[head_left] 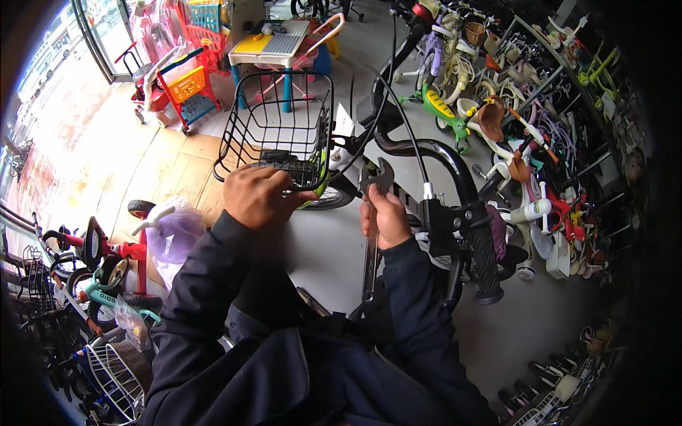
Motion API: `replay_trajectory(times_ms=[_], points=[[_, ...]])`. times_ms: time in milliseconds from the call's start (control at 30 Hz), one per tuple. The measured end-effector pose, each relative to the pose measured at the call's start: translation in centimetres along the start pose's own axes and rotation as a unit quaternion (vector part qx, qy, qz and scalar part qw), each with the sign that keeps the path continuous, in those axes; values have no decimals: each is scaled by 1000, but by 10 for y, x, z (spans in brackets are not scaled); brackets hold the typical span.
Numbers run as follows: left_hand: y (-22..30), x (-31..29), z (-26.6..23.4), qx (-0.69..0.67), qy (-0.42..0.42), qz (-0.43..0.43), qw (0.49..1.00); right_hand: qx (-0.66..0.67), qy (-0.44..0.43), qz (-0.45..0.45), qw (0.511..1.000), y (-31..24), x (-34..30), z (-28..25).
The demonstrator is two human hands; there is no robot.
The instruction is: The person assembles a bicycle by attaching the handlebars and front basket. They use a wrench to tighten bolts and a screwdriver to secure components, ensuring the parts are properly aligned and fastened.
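A bicycle with a black wire basket [277, 74] on its front stands before me. My left hand [259, 193] is closed at the basket's near lower edge, its fingertips pinched by a small shiny part. What they grip is mostly hidden. Upright in my right hand [391, 220] is an adjustable wrench [371, 266], jaws up, held just below its head. The wrench head is close to the bicycle's stem and cables, and I cannot tell whether it touches them. The black handlebar [458, 167] curves past on the right and ends in a ribbed grip [485, 270].
Children's bikes and ride-on toys crowd the right side, among them a green-and-yellow one [442, 106]. On the left lie a red tricycle [131, 250] and a purple bagged item [174, 231]. A toy shopping cart [188, 89] and a small table [266, 46] stand at the back.
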State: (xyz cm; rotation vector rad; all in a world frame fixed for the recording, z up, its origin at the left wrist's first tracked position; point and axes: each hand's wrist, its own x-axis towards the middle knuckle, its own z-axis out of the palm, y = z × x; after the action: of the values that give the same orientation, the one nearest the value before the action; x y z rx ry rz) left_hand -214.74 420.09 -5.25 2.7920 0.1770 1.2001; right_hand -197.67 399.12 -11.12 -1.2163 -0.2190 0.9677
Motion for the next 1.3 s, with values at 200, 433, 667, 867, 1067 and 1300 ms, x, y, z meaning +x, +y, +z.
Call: replay_trajectory(times_ms=[200, 433, 667, 867, 1067, 1300], points=[[-18, -2, -3, -154, 46, -7, 987, -143, 7, -35, 989, 94, 6, -40], [-141, -52, 47, -478, 204, -523, 676, -263, 47, 145, 953, 245, 21, -89], [-156, -70, 114, -847, -116, -460, 239, -475, 168, -142, 852, 180, 27, -87], [-134, -60, 118, -844, -72, -453, 277, -521, 308, -461, 649, 25, 12, -69], [-70, -54, 140, -807, -33, -496, 320, -606, 331, -173, 702, -9, 61, -117], [-22, -32, 147, -797, -38, -513, 318, -556, 389, -252, 690, 3, 38, -186]])
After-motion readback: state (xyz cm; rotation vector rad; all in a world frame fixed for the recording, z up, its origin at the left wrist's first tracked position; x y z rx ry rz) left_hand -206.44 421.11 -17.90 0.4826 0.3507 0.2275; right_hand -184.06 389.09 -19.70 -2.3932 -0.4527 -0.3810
